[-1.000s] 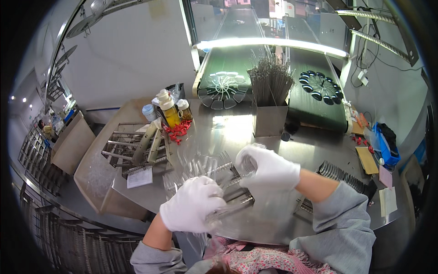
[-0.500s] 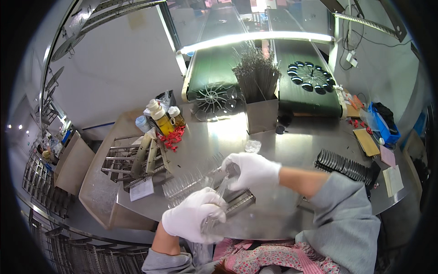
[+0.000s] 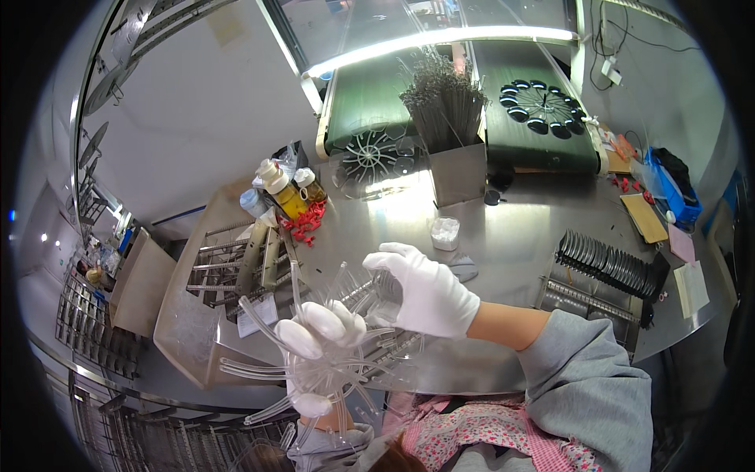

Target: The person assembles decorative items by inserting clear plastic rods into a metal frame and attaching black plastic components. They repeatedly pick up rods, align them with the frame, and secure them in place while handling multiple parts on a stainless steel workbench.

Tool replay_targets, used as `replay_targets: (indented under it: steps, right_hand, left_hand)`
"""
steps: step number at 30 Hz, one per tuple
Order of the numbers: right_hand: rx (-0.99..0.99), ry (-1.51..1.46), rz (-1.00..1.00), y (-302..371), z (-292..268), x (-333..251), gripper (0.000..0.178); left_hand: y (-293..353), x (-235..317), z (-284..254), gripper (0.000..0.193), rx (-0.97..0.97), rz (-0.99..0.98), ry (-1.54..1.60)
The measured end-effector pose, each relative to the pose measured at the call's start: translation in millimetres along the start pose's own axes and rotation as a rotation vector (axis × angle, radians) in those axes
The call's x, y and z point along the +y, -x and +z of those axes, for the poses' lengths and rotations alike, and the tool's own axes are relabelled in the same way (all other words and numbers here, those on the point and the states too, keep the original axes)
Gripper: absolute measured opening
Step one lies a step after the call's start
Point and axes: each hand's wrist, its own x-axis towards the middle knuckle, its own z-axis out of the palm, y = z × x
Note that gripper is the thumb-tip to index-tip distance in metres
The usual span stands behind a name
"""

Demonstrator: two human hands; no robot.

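Observation:
My left hand (image 3: 318, 334), in a white glove, is closed round the hub of a clear plastic sprue (image 3: 271, 370) whose thin arms spread out on all sides. My right hand (image 3: 429, 291), also gloved, curves its thumb and fingers round a clear plastic lens (image 3: 385, 289) beside the sprue. Both hands are over the near edge of the metal table. Under and between them lies a metal rack (image 3: 407, 344) with clear lenses standing in a row, largely covered by the hands and sprue.
A second rack of dark lenses (image 3: 609, 263) stands at right. Behind are a metal bin of thin wires (image 3: 460, 177), a small white tub (image 3: 445, 234), and green belts (image 3: 503, 145) bearing a clear and a dark lens wheel (image 3: 543, 108). Bottles (image 3: 283, 193) and empty racks (image 3: 244, 263) are at left.
My left hand has turned and lifted, so the sprue's arms now show spread out. My right hand has opened wider round the lens. The whole view has shifted slightly.

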Motion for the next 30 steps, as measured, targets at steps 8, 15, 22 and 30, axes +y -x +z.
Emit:
replay_targets:
  steps: [8,15,22,30]
  right_hand:
    - [-0.397,0.17,0.077,-12.5,-23.7,15.8,0.052]
    - [-0.097,0.226,-0.043,-37.7,-42.4,0.5,0.059]
    - [0.006,0.292,-0.162,-74.4,-85.4,-55.8,0.064]
    - [0.166,0.388,-0.246,-71.6,-110.7,-109.6,0.071]
  left_hand:
    - [-37.9,23.2,12.5,0.046,-0.507,-0.44,-0.7]
    - [-46.4,21.9,11.0,0.056,-0.205,-0.245,-0.597]
    - [-83.5,24.7,12.4,0.056,-0.308,0.228,-0.46]
    - [-107.9,41.7,37.8,0.039,-0.382,0.347,-0.455]
